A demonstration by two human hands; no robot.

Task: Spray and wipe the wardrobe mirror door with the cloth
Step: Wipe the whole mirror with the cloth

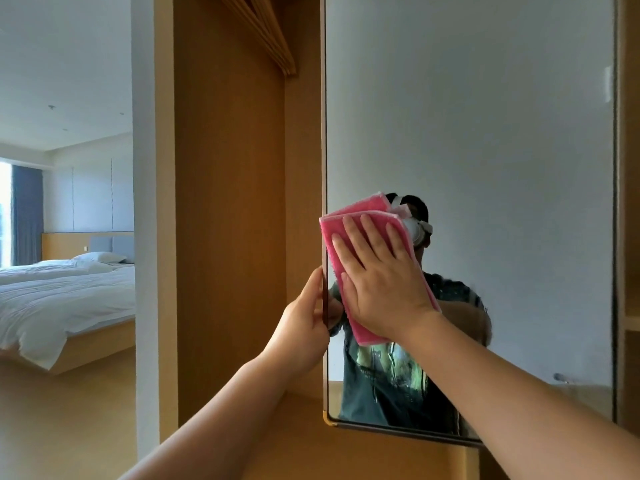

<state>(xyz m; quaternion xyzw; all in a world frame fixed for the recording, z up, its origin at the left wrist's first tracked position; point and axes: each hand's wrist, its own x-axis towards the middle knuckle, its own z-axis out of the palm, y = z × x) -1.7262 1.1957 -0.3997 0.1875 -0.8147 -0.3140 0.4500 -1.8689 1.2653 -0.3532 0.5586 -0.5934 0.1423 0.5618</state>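
Note:
The wardrobe mirror door (485,150) stands open in front of me, tall, with a thin dark frame. A folded pink cloth (332,233) lies flat against the glass near the door's left edge. My right hand (377,275) presses the cloth onto the mirror with fingers straight and spread. My left hand (304,323) grips the door's left edge just below the cloth, thumb on the near side and fingers wrapped behind. The glass reflects a person in a dark printed shirt. No spray bottle is in view.
The open wooden wardrobe interior (228,202) is left of the door, with a wooden ledge (301,438) under it. Shelves (630,306) show at the far right edge. Beyond a white wall at the left is a bedroom with a white bed (62,299).

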